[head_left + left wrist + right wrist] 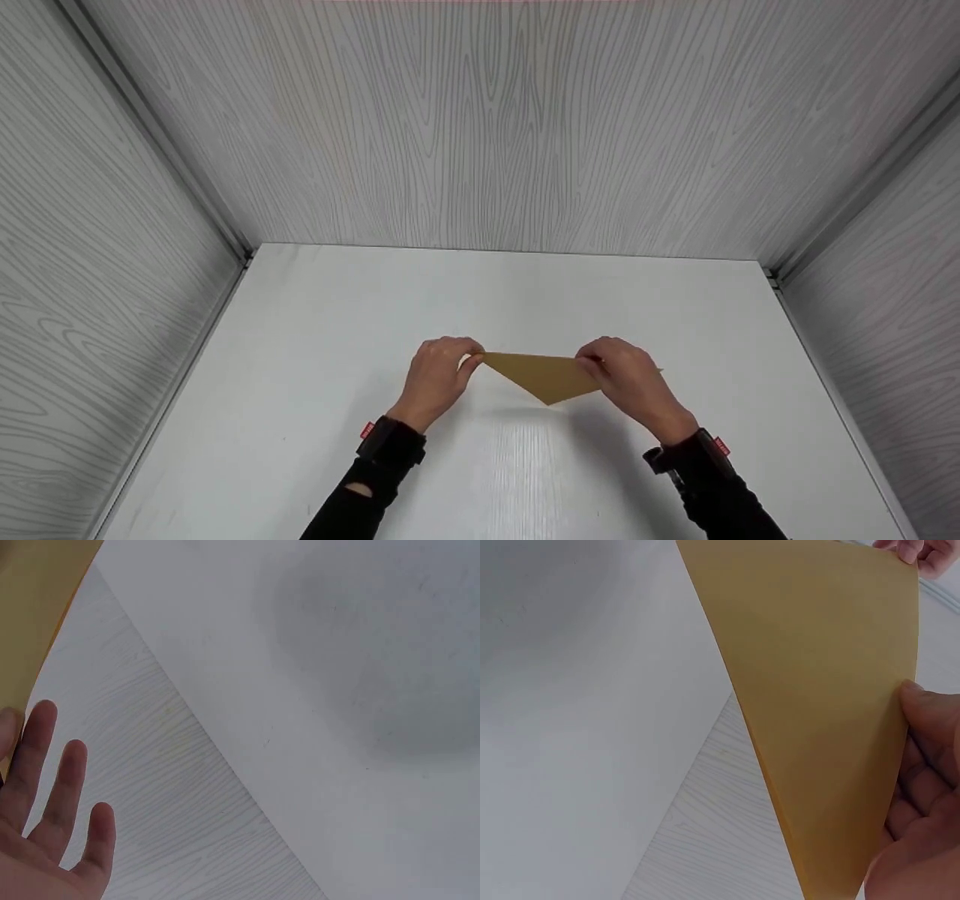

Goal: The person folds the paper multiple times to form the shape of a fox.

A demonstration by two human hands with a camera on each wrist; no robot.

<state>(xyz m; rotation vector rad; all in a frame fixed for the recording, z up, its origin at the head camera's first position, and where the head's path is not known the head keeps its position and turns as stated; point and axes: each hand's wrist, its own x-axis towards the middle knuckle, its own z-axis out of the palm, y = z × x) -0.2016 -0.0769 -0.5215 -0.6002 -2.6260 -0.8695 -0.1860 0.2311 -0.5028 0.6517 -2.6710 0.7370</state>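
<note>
A golden-brown sheet of paper [541, 376], folded into a triangle, is held up over the white table with its point hanging down. My left hand [439, 379] pinches its left corner between thumb and fingers; in the left wrist view the other fingers of that hand [56, 817] spread away from the paper [34, 607]. Along the upper edge, toward the right end, my right hand [626, 379] grips the paper with the thumb on the near face. In the right wrist view the thumb [930, 706] presses the paper [810, 667] while the fingers lie behind it.
The white tabletop [330, 315] lies beneath both hands, which cast soft shadows on it. Grey wood-grain panels stand at the back [480, 135], the left [90, 247] and the right [892, 300]. Black wrist straps [391, 442] sit over dark sleeves.
</note>
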